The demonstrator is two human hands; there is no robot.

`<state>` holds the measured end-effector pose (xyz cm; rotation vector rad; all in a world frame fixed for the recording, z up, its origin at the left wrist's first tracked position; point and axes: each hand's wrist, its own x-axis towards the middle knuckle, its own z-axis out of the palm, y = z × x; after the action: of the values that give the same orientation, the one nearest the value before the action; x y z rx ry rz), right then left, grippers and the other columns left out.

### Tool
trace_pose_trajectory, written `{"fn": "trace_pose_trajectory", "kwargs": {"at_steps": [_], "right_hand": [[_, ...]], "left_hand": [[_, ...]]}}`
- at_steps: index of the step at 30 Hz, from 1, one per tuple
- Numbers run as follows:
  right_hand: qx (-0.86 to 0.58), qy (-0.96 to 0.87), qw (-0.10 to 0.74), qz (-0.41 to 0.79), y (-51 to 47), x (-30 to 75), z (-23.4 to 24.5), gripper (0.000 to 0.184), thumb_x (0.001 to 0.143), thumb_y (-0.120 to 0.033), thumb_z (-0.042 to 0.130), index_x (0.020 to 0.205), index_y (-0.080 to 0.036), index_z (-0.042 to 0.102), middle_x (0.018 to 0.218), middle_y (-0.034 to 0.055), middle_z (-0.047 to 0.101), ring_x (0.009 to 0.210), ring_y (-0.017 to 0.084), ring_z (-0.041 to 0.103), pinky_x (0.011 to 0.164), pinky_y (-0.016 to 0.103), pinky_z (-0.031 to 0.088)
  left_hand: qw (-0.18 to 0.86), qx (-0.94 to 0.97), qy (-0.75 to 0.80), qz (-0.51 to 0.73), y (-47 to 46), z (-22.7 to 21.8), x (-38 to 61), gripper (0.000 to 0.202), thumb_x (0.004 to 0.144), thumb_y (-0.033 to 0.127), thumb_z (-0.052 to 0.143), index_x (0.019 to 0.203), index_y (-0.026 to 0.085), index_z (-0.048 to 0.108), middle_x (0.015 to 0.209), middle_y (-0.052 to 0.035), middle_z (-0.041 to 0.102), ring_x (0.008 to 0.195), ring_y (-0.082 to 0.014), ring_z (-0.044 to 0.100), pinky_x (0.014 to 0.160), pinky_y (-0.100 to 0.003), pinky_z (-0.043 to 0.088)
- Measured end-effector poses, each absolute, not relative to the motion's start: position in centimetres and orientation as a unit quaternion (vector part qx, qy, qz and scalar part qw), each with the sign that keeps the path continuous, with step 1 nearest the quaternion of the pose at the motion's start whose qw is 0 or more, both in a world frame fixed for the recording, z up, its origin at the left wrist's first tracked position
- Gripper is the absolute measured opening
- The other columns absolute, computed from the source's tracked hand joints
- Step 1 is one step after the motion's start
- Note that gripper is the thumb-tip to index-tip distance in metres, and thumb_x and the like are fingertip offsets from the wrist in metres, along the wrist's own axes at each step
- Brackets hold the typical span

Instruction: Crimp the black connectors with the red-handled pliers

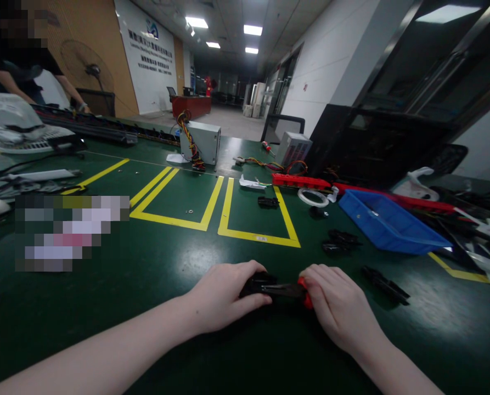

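Note:
My left hand (224, 296) pinches a small black part (256, 283) between thumb and fingers, just above the green table (187, 356). My right hand (337, 307) is closed round the red handles of a pair of pliers (286, 290). The long dark jaws point left and reach the black part; whether they grip it or only touch it, I cannot tell. Right of my right hand lies a similar black part (385, 285), with a cluster of more black parts (340, 242) behind it. Another black piece (268, 202) sits inside a yellow-taped outline.
A blue bin (393, 222) stands at the right, beside a long red strip (396, 200). Farther back are a metal power supply box (203, 142) with wires, a second box (294, 148) and a white ring (313, 197). A person (26, 66) leans over the far left.

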<state>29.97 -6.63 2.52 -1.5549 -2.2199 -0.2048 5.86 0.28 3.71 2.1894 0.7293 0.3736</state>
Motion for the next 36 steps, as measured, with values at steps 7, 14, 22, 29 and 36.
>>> {"fn": "trace_pose_trajectory", "kwargs": {"at_steps": [7,14,22,29,36], "right_hand": [[-0.555,-0.803,0.197,-0.089,-6.5,30.5,2.4,0.033,0.101,-0.028,0.032,0.082,-0.019,0.058,0.075,0.0039,0.063,0.066,0.016,0.054,0.064,0.031,0.037],[-0.552,-0.804,0.202,-0.090,-6.6,30.6,2.6,0.032,0.101,-0.028,0.032,0.082,-0.020,0.057,0.076,0.0042,0.064,0.067,0.016,0.055,0.064,0.031,0.039],[-0.553,-0.803,0.205,-0.083,-6.5,30.0,2.7,0.032,0.100,-0.028,0.033,0.081,-0.020,0.057,0.074,0.0039,0.064,0.064,0.016,0.055,0.062,0.031,0.039],[-0.558,-0.799,0.209,-0.081,-6.4,30.2,2.6,0.034,0.100,-0.029,0.032,0.081,-0.020,0.059,0.075,0.0042,0.065,0.065,0.016,0.056,0.062,0.031,0.040],[-0.561,-0.797,0.209,-0.078,-6.5,30.4,2.7,0.033,0.100,-0.029,0.033,0.081,-0.020,0.058,0.075,0.0040,0.064,0.065,0.016,0.056,0.062,0.030,0.040]], "left_hand": [[0.390,0.862,0.287,0.148,0.4,3.2,6.0,0.029,0.093,0.033,0.061,0.119,0.021,0.058,0.109,-0.0042,0.070,0.096,-0.0232,0.066,0.081,-0.035,0.050],[0.388,0.862,0.281,0.165,0.6,2.6,5.9,0.029,0.093,0.035,0.060,0.118,0.023,0.057,0.106,-0.0022,0.070,0.093,-0.0217,0.066,0.077,-0.033,0.049],[0.379,0.868,0.280,0.157,0.6,2.5,6.0,0.030,0.093,0.036,0.060,0.118,0.022,0.057,0.108,-0.0041,0.070,0.093,-0.0233,0.066,0.078,-0.033,0.048],[0.391,0.861,0.284,0.159,0.7,2.7,6.0,0.030,0.093,0.035,0.060,0.119,0.023,0.057,0.108,-0.0034,0.070,0.094,-0.0228,0.066,0.079,-0.034,0.049],[0.403,0.854,0.287,0.164,0.6,2.6,6.0,0.030,0.092,0.036,0.061,0.119,0.023,0.057,0.107,-0.0029,0.070,0.093,-0.0227,0.066,0.079,-0.034,0.049]]}}
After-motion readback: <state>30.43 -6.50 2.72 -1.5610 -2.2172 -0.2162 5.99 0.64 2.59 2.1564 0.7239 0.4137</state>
